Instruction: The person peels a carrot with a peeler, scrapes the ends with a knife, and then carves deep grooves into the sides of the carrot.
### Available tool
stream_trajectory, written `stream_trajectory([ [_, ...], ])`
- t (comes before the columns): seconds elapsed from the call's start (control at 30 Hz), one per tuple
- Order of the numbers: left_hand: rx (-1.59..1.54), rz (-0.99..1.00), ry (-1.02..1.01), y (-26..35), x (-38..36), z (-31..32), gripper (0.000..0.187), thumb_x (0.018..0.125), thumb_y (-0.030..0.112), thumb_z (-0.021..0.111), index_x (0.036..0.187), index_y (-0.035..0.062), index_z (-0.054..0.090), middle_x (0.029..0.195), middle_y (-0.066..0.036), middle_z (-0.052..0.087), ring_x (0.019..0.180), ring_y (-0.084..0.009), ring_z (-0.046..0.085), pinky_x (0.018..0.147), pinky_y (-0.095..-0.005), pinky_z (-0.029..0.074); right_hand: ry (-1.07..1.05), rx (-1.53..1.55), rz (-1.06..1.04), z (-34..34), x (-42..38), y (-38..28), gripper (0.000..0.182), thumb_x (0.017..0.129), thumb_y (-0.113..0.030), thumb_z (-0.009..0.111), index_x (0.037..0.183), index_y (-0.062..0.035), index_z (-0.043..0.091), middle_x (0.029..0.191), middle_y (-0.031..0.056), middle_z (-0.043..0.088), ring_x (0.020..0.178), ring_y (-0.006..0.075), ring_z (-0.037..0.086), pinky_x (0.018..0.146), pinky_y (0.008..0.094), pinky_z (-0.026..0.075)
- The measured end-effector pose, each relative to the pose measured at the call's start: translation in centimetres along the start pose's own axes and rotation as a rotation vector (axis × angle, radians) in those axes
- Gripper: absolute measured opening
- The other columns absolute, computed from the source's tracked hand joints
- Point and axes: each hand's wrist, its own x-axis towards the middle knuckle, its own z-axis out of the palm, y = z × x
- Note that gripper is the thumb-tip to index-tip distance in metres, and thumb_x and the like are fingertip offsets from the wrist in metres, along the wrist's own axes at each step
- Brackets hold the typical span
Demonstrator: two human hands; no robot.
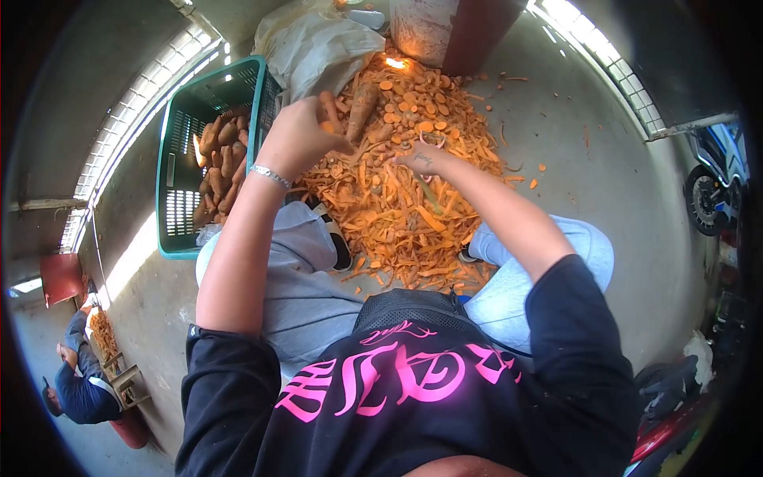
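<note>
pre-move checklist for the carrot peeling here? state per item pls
1. Left hand grips a carrot: ok.
2. Right hand holds a peeler: cannot tell, only a thin tool shows.
3. Crate has unpeeled carrots in reach: ok.
4. Floor free of the peel pile between the feet: not ok.
5. Other person stays apart: ok.
</note>
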Motion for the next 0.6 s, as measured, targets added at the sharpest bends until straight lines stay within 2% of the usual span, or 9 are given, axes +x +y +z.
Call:
stream_trajectory([
  [0.1, -0.083, -0.159, -0.208, -0.8, 0.7, -0.5, 0.039, 0.072, 0.024, 0.076, 0.094, -0.0049, 0.065, 0.087, -0.013, 0.066, 0.077, -0.0162, 0.066, 0.067, -0.0288, 0.054, 0.213, -0.149, 0.011, 2.1, 3.8, 2.6, 0.07, 0.092, -0.044, 0.053, 0.138, 0.0064, 0.035, 0.107, 0.0226, 0.065, 0.086, 0.031, 0.067, 0.077, 0.0391, 0.055],
  [0.13, -0.329, -0.165, -0.21, -1.4, 1.0, -0.3, 0.037, 0.075, 0.023, 0.074, 0.097, -0.0048, 0.064, 0.088, -0.013, 0.066, 0.077, -0.0148, 0.066, 0.068, -0.0273, 0.055, 0.253, -0.168, 0.014, 2.0, 3.8, 2.7, 0.067, 0.093, -0.04, 0.053, 0.139, 0.0054, 0.034, 0.109, 0.022, 0.064, 0.087, 0.0307, 0.067, 0.077, 0.0391, 0.055],
  [0.17, -0.575, -0.17, -0.206, -1.9, 1.2, -0.2, 0.036, 0.079, 0.023, 0.072, 0.1, -0.0048, 0.064, 0.09, -0.012, 0.066, 0.078, -0.0134, 0.066, 0.068, -0.0257, 0.056, 0.145, 0.052, 0.157, 2.2, 3.6, 2.9, 0.058, 0.093, -0.031, 0.054, 0.136, 0.0034, 0.036, 0.106, 0.0206, 0.064, 0.094, 0.0313, 0.065, 0.081, 0.0418, 0.054],
  [0.23, -1.0, -0.167, -0.138, -1.4, 1.1, -0.9, 0.032, 0.088, 0.019, 0.066, 0.109, -0.0043, 0.061, 0.095, -0.011, 0.066, 0.079, -0.0123, 0.067, 0.072, -0.0225, 0.058, 0.23, -0.002, 0.162, 3.1, 3.6, 2.9, 0.053, 0.092, -0.025, 0.055, 0.134, 0.0027, 0.037, 0.105, 0.0194, 0.064, 0.095, 0.0316, 0.064, 0.081, 0.0426, 0.053],
  [0.33, -1.445, -0.204, -0.125, -1.0, 1.0, -1.4, 0.044, 0.089, 0.021, 0.061, 0.12, -0.0077, 0.051, 0.102, -0.013, 0.065, 0.082, -0.0172, 0.066, 0.081, -0.0288, 0.057, 0.291, 0.124, 0.2, 3.6, 4.5, 3.7, 0.048, 0.091, -0.017, 0.055, 0.132, 0.0026, 0.037, 0.108, 0.0181, 0.064, 0.094, 0.0321, 0.065, 0.078, 0.0424, 0.054],
  [0.4, -1.509, -0.084, -0.273, 0.0, 0.4, -1.4, 0.05, 0.088, 0.022, 0.061, 0.125, -0.0085, 0.048, 0.106, -0.013, 0.062, 0.088, -0.0175, 0.065, 0.085, -0.0308, 0.056, 0.305, 0.33, 0.293, 3.1, 4.7, 4.5, 0.047, 0.092, -0.016, 0.055, 0.131, 0.0025, 0.037, 0.108, 0.0191, 0.064, 0.091, 0.0321, 0.066, 0.072, 0.0404, 0.055],
  [0.43, -1.534, -0.022, -0.346, 0.5, 0.0, -1.4, 0.053, 0.087, 0.023, 0.06, 0.127, -0.0089, 0.046, 0.108, -0.014, 0.061, 0.091, -0.0176, 0.064, 0.088, -0.0317, 0.055, 0.335, 0.283, 0.264, 2.8, 4.9, 4.7, 0.041, 0.093, -0.014, 0.054, 0.127, 0.0037, 0.043, 0.103, 0.0197, 0.065, 0.085, 0.0275, 0.067, 0.06, 0.037, 0.054],
  [0.53, -1.466, 0.094, -0.524, 1.5, -1.0, -0.5, 0.058, 0.085, 0.023, 0.058, 0.132, -0.0088, 0.044, 0.112, -0.014, 0.057, 0.099, -0.0196, 0.061, 0.09, -0.0339, 0.053, 0.038, 0.401, 0.152, -0.8, 2.6, 4.0, 0.033, 0.095, -0.017, 0.052, 0.12, 0.0037, 0.05, 0.096, 0.0173, 0.066, 0.078, 0.0208, 0.067, 0.051, 0.0325, 0.051],
  [0.6, -1.463, 0.02, -0.522, 1.6, -1.3, 0.0, 0.052, 0.086, 0.021, 0.056, 0.128, -0.0074, 0.048, 0.105, -0.013, 0.06, 0.091, -0.0188, 0.063, 0.084, -0.0337, 0.055, -0.081, 0.323, 0.08, -4.7, 0.0, 3.0, 0.035, 0.101, -0.028, 0.044, 0.113, 0.0034, 0.054, 0.091, 0.0146, 0.066, 0.071, 0.0156, 0.067, 0.05, 0.0277, 0.051],
])
